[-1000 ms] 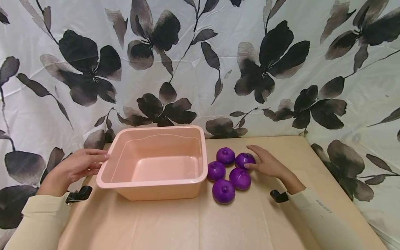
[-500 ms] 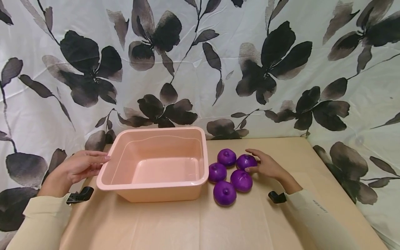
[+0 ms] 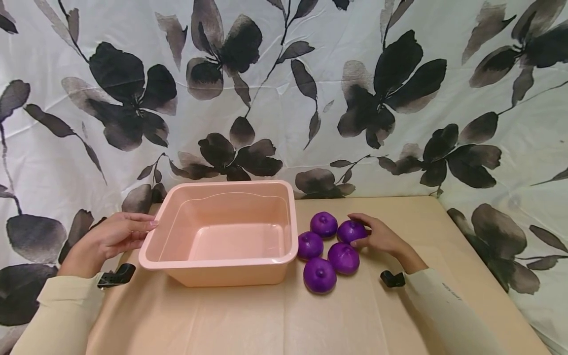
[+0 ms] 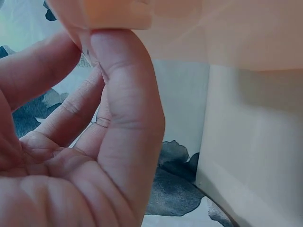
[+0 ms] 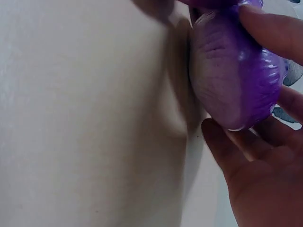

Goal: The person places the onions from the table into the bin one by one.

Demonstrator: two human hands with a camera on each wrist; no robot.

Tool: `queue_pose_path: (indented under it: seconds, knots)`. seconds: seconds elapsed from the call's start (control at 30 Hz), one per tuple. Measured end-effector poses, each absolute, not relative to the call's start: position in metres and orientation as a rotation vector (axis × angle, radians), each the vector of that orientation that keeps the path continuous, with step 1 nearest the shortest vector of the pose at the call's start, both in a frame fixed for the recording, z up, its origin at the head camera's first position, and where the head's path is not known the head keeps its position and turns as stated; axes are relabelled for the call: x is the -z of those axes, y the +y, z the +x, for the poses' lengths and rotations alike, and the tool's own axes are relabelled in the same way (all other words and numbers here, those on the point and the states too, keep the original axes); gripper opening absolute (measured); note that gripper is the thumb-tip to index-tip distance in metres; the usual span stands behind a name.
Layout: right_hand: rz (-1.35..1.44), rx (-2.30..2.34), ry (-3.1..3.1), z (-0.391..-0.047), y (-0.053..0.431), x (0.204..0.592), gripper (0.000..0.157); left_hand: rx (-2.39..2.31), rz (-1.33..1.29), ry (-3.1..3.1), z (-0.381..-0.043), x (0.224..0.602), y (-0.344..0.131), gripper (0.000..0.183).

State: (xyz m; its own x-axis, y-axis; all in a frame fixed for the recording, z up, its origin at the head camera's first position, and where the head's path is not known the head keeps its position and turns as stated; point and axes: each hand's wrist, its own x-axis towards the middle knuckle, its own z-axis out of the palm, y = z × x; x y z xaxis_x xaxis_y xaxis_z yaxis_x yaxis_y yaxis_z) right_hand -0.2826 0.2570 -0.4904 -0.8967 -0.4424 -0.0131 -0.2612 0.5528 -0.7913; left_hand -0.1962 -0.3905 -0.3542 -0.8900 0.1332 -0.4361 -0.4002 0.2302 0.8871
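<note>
At left, the left hand [image 3: 113, 235] is pinching a tub [image 3: 226, 275]; right of centre, the right hand [image 3: 383, 238] is gripping a purple ball [image 3: 351, 231] beside four others [image 3: 343, 258].

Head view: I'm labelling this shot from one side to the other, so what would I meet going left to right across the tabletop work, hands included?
Left hand → pink tub → cluster of five purple balls → right hand.

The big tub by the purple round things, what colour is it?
The tub is plain peachy pink; it shows best in the head view.
</note>
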Motion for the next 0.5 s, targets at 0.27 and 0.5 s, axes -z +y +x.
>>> queue_pose_path:
  seconds: [0.27, 0.5]
  knots:
    - [-0.552, 1.25, 2.559, -0.2848, 0.2613, 0.4954, 0.09, -1.708, -0.248, 2.081, -0.1957, 0.3552, -0.3899, 0.022]
    - [-0.544, 1.271, 2.558, -0.2874, 0.2641, 0.4934, 0.09, -1.725, -0.244, 2.065, -0.1971, 0.3562, -0.391, 0.024]
